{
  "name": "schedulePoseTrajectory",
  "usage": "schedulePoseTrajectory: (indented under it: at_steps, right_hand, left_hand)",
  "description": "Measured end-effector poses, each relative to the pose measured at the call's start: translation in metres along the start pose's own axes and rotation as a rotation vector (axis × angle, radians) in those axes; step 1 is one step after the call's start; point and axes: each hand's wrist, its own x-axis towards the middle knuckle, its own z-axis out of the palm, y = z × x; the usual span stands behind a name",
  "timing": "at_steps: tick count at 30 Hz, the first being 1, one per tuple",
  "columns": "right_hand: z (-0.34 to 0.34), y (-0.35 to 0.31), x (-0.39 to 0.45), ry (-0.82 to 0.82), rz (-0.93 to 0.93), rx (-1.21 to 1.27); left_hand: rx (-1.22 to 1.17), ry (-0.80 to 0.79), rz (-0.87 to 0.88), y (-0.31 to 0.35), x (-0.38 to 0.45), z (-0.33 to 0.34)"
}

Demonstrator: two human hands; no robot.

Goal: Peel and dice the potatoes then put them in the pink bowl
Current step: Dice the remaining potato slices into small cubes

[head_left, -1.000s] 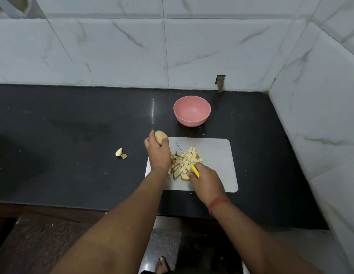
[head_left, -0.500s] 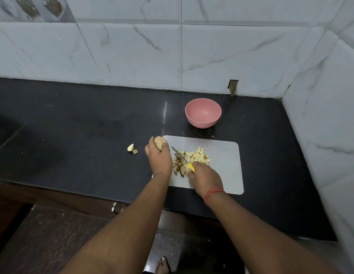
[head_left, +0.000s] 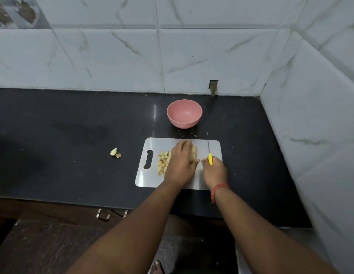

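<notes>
A white cutting board (head_left: 214,147) lies on the black counter. My left hand (head_left: 180,165) holds a peeled potato (head_left: 193,154) down on the board's middle, fingers curled over it. A heap of diced potato (head_left: 163,162) lies left of that hand, near the board's handle slot. My right hand (head_left: 213,171) grips a yellow-handled knife (head_left: 209,150), blade pointing away, just right of the potato and apart from it. The empty pink bowl (head_left: 184,113) stands behind the board.
Two potato scraps (head_left: 115,152) lie on the black counter (head_left: 63,145) left of the board. Tiled walls close the back and the right side. The counter's front edge runs just below the board, with a drawer handle (head_left: 103,214) under it.
My left hand has brought the potato from the board's left edge onto its middle. The diced heap now lies at the board's left. The knife has moved right, off the dice.
</notes>
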Motion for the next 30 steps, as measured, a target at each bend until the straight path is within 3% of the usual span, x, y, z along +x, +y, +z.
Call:
schedulePoseTrajectory:
  at_steps: [14, 23, 30]
  right_hand:
    - [-0.056, 0.033, 0.010, 0.001, 0.102, 0.002]
    - [-0.056, 0.041, 0.013, -0.009, 0.104, 0.016]
    - [-0.049, 0.037, 0.015, -0.039, 0.119, 0.021]
  left_hand:
    - [0.155, -0.308, 0.038, 0.038, 0.036, 0.057]
    - [0.146, -0.561, 0.027, 0.026, 0.049, 0.029]
    - [0.077, -0.531, 0.028, 0.032, 0.056, 0.027]
